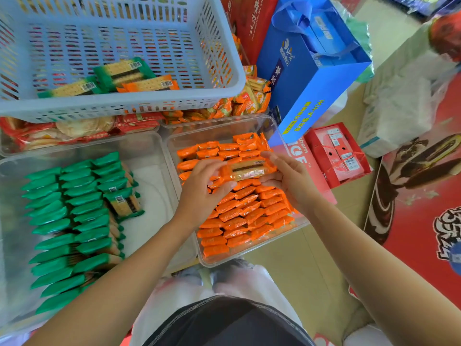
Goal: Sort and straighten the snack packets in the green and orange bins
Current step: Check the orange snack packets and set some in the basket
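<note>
Pale blue basket (119, 109) far left, three loose packets (124, 73) lying in it; near left the green bin (149, 171), its green packets (74, 221) in rows; right of it the orange bin (224, 262), packed tight. Over that bin, left hand (202, 193) and right hand (291, 181) pinch one orange packet (247, 171) by its ends, fingers curled

A blue gift bag (311, 78) stands just beside a red carton (336, 153). To their right, a white plastic sack (404, 103) sits near a red ice-cream poster (424, 201).
</note>
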Demonstrator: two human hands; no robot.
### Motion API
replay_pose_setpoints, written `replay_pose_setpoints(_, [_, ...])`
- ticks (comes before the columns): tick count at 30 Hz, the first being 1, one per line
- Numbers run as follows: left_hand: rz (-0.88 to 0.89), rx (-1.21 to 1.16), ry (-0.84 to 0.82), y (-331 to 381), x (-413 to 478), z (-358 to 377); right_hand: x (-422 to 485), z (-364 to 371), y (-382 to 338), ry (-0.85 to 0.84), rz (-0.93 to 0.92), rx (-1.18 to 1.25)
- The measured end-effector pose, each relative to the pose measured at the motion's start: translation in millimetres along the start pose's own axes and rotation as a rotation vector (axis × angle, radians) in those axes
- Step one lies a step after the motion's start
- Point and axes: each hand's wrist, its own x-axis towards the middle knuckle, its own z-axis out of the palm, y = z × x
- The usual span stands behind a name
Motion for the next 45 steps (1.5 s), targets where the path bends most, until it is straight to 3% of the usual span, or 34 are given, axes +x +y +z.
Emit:
replay_pose_setpoints(7, [-0.277, -0.363, 0.008, 11.3, 2.7, 2.4, -1.5, -9.6, 1.0, 0.002, -0.074, -0.168])
replay_pose_setpoints(12, [-0.361, -0.474, -0.087, 17.0, 7.2, 0.9, 4.7, -8.1, 0.7, 0.044, -0.081, -0.034])
replay_pose_setpoints(16, [-0.330, -0.362, -0.089, 15.6, 7.4, 0.8, 9.0, -8.5, 3.9, 0.083, -0.028, -0.083])
replay_pose_setpoints(21, [-0.151, -0.094, -0.101, 5.2, 8.2, 2.6, 12.6, 0.1, -1.0, 0.007, 0.210, -0.025])
replay_pose_setpoints(27, [0.022, 0.256, -0.021, 2.8, 17.8, 5.7, 31.7, -0.2, -5.2, -0.031, 0.156, -0.066])
replay_pose_setpoints(31, [0.026, 0.400, -0.012, -1.9, 30.1, 8.4, 52.3, -0.4, -14.7, 0.056, -0.031, -0.183])
replay_pose_setpoints(35, [-0.019, 0.704, -0.192, -12.6, 49.0, 10.0, 72.2, 5.7, -27.3, 0.157, -0.272, -0.384])
replay_pose_setpoints(41, [-0.056, 0.951, -0.330, -31.9, 65.5, 16.3, 101.8, 20.4, -23.2, 0.023, -0.595, -0.781])
replay_pose_setpoints(45, [-0.072, 0.993, -0.350, -32.8, 63.9, 19.4, 121.4, 27.7, -12.9, -0.027, -0.735, -0.970])
